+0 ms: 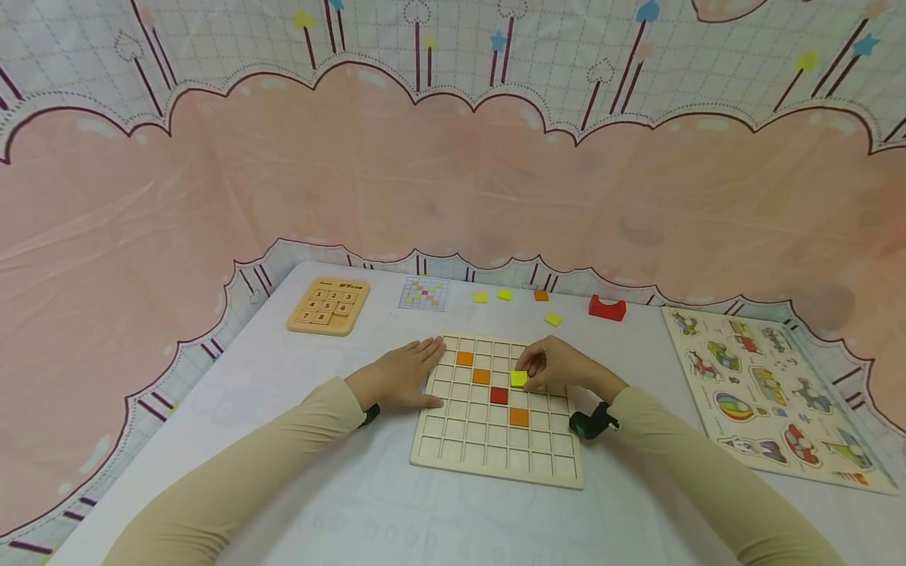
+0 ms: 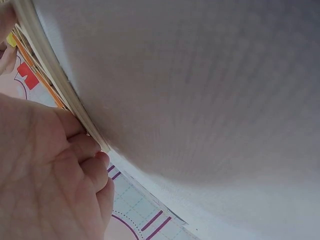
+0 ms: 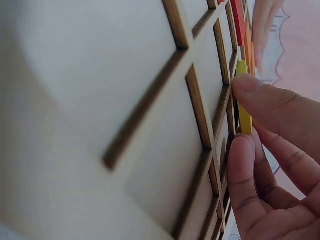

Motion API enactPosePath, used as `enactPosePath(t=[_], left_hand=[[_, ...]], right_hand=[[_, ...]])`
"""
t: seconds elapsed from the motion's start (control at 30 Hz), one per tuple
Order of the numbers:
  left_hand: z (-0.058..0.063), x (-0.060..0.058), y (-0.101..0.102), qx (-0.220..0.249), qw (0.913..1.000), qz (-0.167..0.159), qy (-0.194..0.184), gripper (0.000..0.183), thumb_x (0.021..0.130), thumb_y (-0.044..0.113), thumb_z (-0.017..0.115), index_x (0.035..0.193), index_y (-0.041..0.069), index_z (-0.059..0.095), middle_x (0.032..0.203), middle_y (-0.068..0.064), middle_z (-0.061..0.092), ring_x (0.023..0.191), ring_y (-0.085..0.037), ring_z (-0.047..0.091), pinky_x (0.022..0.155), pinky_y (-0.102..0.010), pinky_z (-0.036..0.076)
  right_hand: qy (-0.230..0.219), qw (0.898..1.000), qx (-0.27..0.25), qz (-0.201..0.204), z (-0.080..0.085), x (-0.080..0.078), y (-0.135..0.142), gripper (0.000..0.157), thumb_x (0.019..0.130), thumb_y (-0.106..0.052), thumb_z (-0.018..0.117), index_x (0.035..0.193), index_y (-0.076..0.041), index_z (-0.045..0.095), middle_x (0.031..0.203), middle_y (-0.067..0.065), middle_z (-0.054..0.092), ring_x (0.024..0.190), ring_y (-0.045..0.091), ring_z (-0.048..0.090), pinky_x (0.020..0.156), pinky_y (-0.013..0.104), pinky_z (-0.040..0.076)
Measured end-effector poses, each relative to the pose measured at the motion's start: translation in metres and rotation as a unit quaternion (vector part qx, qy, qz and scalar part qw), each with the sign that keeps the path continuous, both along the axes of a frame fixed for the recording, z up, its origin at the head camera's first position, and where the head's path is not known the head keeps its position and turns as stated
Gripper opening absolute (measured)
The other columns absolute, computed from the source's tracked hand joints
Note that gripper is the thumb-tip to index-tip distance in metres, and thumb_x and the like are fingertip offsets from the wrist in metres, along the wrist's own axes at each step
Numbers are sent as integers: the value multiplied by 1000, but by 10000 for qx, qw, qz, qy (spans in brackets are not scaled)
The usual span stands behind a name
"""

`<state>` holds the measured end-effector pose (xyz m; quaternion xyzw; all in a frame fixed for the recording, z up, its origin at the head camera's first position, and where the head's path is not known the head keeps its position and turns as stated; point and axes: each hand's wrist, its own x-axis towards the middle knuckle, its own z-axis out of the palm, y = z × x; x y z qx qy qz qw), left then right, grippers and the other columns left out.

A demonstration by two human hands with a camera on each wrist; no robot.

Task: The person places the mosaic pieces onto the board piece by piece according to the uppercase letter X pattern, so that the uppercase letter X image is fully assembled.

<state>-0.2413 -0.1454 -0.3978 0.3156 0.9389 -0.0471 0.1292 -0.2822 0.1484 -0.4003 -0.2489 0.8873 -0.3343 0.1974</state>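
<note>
A pale wooden grid board [image 1: 460,452] lies on the table, with orange tiles [image 1: 519,417] and one red tile [image 1: 499,395] forming a diagonal in its cells. My right hand [image 1: 559,365] pinches a yellow tile [image 1: 519,379] between thumb and fingertips, over a cell up and right of the red one. The right wrist view shows this yellow tile [image 3: 243,100] edge-on, close against the grid's ridges. Along the board's left edge rests my left hand [image 1: 399,373], fingers extended to the upper corner and thumb on the rim. Its fingertips touch the board's side [image 2: 60,85] in the left wrist view.
Behind the board are a small pattern card [image 1: 423,294], loose yellow tiles [image 1: 553,319], an orange tile [image 1: 541,295] and a red notched block [image 1: 607,307]. A wooden number puzzle [image 1: 329,306] sits back left. A picture puzzle board [image 1: 736,436] lies at the right.
</note>
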Motion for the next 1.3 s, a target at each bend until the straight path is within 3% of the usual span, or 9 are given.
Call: enactPosePath(t=[0.63,0.9,1.3], left_hand=[[3,2,0,19,10000,-53,-45,94,88,62,47,149,-2,14,158,-18,12,147,-30,14,121,-41,15],[2,2,-1,45,9999,-97,-6,94,89,62,47,149,-2,14,157,-18,12,146,-30,14,120,-42,16],[1,1,0,-17,10000,-79,28,94,89,62,47,149,-2,14,157,-18,12,147,-30,14,121,-42,16]], right_hand=[[-112,9999,108,26,4,3,2,22,74,-12,79,94,-6,71,81,2,63,75,15,52,73,23,50],[-283,9993,-232,21,5,2,8,27,75,-13,79,100,-5,70,88,4,66,78,15,55,74,20,51],[147,9959,-600,-656,11,-20,33,37,80,-16,74,114,-3,65,107,13,65,93,19,56,82,19,50]])
